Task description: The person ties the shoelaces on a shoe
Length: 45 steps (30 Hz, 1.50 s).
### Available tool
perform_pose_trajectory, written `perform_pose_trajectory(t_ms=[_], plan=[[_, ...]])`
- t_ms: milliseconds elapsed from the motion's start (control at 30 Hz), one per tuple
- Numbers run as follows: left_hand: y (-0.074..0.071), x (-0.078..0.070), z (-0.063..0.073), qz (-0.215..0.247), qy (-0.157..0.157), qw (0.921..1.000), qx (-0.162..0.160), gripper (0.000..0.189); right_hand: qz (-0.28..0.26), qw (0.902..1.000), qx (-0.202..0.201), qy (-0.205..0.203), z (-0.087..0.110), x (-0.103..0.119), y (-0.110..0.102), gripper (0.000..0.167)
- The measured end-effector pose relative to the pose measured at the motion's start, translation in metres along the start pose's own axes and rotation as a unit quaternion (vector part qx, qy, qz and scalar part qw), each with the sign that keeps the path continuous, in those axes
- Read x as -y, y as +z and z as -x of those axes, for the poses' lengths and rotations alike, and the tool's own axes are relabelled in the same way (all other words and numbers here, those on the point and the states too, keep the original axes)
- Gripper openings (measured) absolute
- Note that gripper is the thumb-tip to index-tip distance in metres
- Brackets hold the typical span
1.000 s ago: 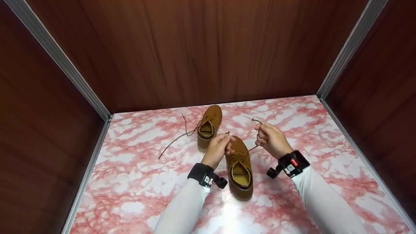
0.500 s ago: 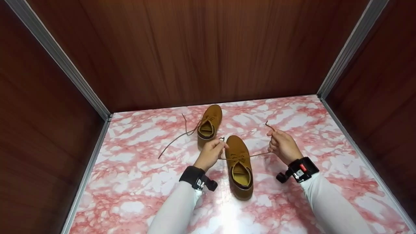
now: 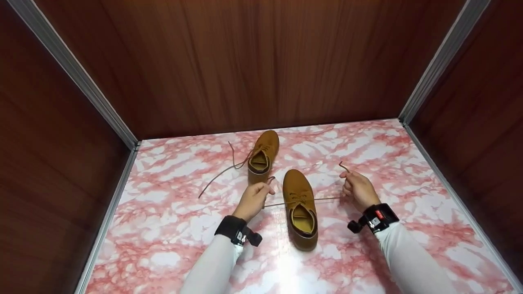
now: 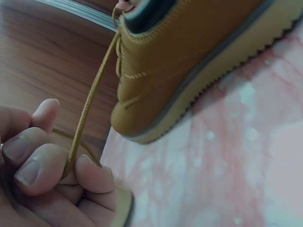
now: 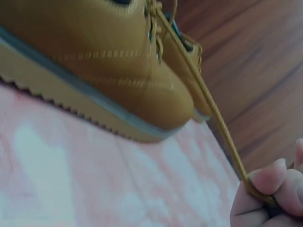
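Observation:
A tan lace-up shoe (image 3: 297, 185) stands upright between my hands, toe pointing away. My left hand (image 3: 251, 200) grips one end of its brown shoelace (image 4: 90, 104), fingers curled round it, with a short tail above the thumb. On the other side my right hand (image 3: 359, 188) holds the opposite shoelace end (image 5: 213, 106), its loose tip poking up past the fingers. Both lace lengths run straight and taut out from the top of the shoe, low across it. In the left wrist view the shoe's side and jagged sole (image 4: 227, 80) show close up.
Behind and left stands the matching shoe (image 3: 267, 143), its untied lace (image 3: 218, 175) trailing over the surface to the left. Red-and-white marbled surface (image 3: 163, 228) lies underneath. Dark wood-look panels (image 3: 261, 61) with grey metal edging (image 3: 443, 61) enclose the back and sides.
My hands have moved apart, the left one leftward and nearer, the right one rightward, drawing both lace ends out straight. The shoes have stayed in place.

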State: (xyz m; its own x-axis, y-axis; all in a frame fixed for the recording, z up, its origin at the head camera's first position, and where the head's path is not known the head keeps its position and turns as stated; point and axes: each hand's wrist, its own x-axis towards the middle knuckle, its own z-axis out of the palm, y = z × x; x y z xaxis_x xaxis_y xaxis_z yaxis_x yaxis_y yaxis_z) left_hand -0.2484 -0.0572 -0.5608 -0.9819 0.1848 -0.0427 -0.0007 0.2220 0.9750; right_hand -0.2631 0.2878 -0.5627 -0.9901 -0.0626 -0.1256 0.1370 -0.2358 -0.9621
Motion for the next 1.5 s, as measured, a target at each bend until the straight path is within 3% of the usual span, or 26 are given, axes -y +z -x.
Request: perform_pose_trajectory(t_ms=[333, 433, 533, 667, 1000, 1233, 1500], plan=[[0.010, 0.030, 0.003, 0.021, -0.036, 0.9990, 0.017, 0.029, -0.029, 0.9981, -0.016, 0.052, -0.005, -0.028, -0.013, 0.023], [0.013, 0.036, 0.003, 0.071, -0.054, 0.9959, 0.015, 0.027, -0.036, 0.9974, -0.023, 0.058, -0.006, -0.033, -0.014, 0.022], [0.015, 0.039, 0.004, 0.146, -0.074, 0.9863, 0.016, 0.024, -0.038, 0.9971, -0.028, 0.060, -0.006, -0.036, -0.015, 0.022], [0.017, 0.040, 0.005, 0.190, -0.082, 0.9782, 0.014, 0.021, -0.044, 0.9970, -0.024, 0.058, -0.006, -0.039, -0.016, 0.024], [0.018, 0.041, 0.010, 0.170, -0.090, 0.9801, -0.049, 0.021, -0.056, 0.9970, -0.024, 0.047, -0.004, -0.047, -0.013, 0.031], [0.022, 0.038, 0.011, 0.151, -0.090, 0.9833, -0.047, 0.025, -0.059, 0.9967, -0.040, 0.039, -0.001, -0.049, -0.014, 0.036], [0.025, 0.038, 0.012, 0.134, -0.106, 0.9841, -0.047, 0.025, -0.048, 0.9981, -0.030, 0.022, 0.002, -0.051, -0.013, 0.044]])
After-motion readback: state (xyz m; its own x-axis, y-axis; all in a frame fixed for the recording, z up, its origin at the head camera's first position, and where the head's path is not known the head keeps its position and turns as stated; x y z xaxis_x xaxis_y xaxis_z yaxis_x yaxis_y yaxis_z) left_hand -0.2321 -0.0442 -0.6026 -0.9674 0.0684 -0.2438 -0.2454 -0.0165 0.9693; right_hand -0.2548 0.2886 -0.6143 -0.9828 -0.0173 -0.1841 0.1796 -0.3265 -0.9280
